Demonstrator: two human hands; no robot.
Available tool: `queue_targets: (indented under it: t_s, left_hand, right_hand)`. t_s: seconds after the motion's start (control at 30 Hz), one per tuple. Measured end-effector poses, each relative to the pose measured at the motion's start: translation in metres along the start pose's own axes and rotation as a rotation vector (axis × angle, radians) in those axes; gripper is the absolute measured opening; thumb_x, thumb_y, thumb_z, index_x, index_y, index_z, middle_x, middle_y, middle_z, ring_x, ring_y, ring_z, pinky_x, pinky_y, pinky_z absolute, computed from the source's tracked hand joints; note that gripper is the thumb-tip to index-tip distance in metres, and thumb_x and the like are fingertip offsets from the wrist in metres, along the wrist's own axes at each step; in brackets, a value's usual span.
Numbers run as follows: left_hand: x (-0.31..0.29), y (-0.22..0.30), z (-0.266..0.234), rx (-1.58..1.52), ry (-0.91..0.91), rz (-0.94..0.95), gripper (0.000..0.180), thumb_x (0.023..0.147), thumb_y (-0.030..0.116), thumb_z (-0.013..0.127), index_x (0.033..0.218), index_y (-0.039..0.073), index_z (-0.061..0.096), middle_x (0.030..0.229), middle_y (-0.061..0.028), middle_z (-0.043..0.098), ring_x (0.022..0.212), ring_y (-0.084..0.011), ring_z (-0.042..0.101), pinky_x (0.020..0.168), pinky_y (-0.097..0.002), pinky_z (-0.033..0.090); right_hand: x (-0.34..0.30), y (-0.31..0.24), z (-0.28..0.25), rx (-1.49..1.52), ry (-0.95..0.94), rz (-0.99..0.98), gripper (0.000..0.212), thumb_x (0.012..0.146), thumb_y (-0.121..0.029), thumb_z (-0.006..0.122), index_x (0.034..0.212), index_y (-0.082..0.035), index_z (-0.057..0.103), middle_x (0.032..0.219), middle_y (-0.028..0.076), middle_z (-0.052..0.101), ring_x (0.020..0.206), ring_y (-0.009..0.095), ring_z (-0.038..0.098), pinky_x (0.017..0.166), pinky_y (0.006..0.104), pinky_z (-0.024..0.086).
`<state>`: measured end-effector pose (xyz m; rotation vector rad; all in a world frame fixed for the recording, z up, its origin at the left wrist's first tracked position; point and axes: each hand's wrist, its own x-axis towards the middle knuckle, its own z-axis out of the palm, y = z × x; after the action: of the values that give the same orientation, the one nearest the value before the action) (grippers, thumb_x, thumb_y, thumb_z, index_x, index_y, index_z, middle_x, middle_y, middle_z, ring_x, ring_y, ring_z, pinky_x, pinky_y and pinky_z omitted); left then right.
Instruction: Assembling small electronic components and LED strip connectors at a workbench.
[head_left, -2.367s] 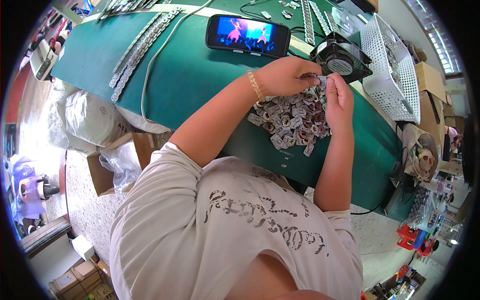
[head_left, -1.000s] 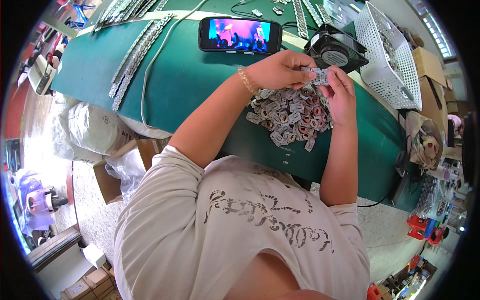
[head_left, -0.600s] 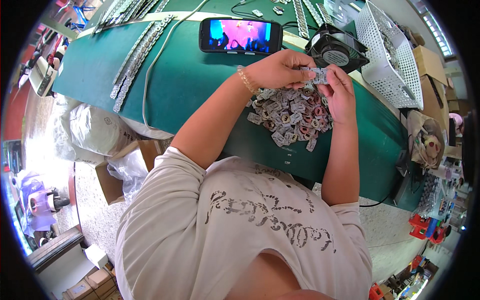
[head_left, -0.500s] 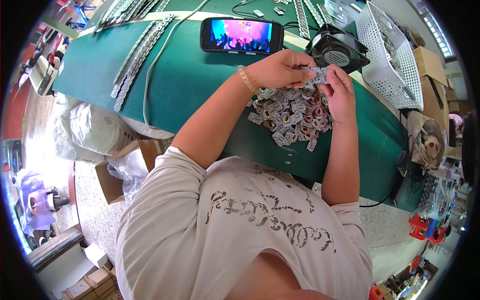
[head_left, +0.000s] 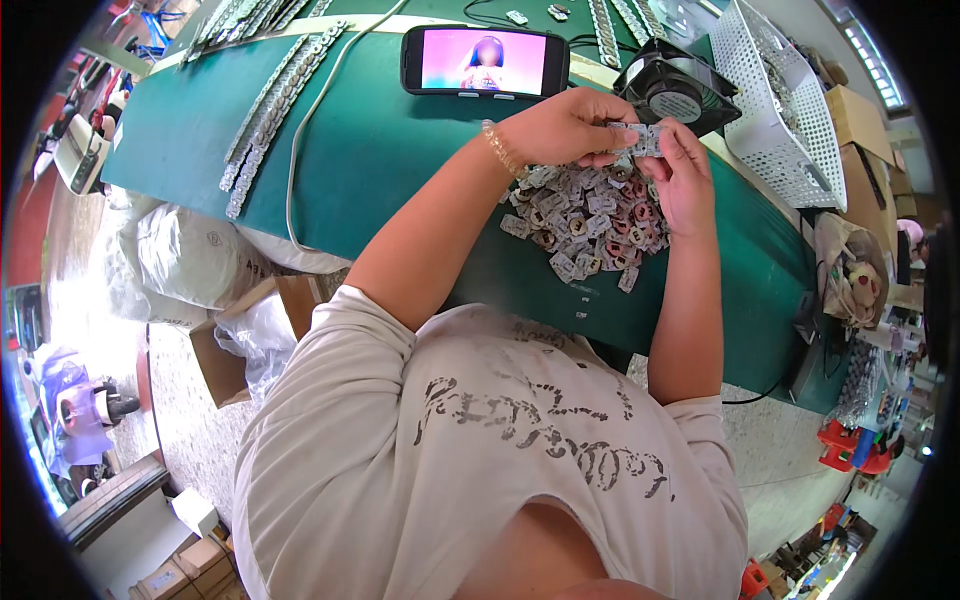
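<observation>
Over the far side of a heap of small flat grey-and-white plates [head_left: 584, 222], my two hands meet. My left hand [head_left: 578, 125], with a beaded bracelet at its wrist, pinches a short row of small grey plates [head_left: 646, 141] between thumb and fingers. At the row's right end, my right hand [head_left: 688, 182] also has its thumb and fingertips closed on it. Fingers cover part of the row, so how its plates join cannot be seen. Several plates in the heap show round openings, and some look reddish.
Behind my left hand stands a phone [head_left: 483, 62] with a lit screen. A black fan [head_left: 676, 92] and a white perforated basket [head_left: 775, 120] are beyond my right hand. Long strips of plates [head_left: 270, 120] and a pale cable [head_left: 306, 150] lie on the green table [head_left: 400, 180] to the left.
Both hands stay pinched on the row of plates and have shifted only slightly. The phone screen shows a different picture.
</observation>
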<state>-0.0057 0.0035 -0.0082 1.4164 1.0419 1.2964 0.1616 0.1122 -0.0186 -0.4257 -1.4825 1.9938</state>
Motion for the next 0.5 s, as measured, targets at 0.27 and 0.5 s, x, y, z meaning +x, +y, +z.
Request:
queue_targets:
  t_s: [0.27,0.5]
  left_hand:
    - [-0.0005,-0.001,0.0007,-0.022,-0.012,0.024,0.021,0.096,0.023,0.052,0.09,0.004,0.059,0.062,0.0029,0.05,0.053,-0.0039,0.043,0.048,-0.021,0.036]
    - [0.0009,-0.0054,0.0003,0.037,0.029,-0.004,0.02,0.096,0.022,0.053,0.091,0.004,0.059,0.062,0.0026,0.05,0.054,-0.0043,0.042,0.049,-0.0214,0.035]
  right_hand:
    - [0.0015,0.0004,-0.0061,0.029,-0.096,0.011,0.012,0.093,-0.013,0.053,0.097,-0.003,0.059,0.086,-0.004,0.053,0.074,0.003,0.046,0.06,0.02,0.038]
    - [0.0032,-0.0056,-0.0068,-0.227,-0.137,-0.053,0.011,0.093,-0.013,0.054,0.091,-0.003,0.057,0.078,-0.005,0.049,0.068,0.005,0.042,0.057,0.0207,0.034]
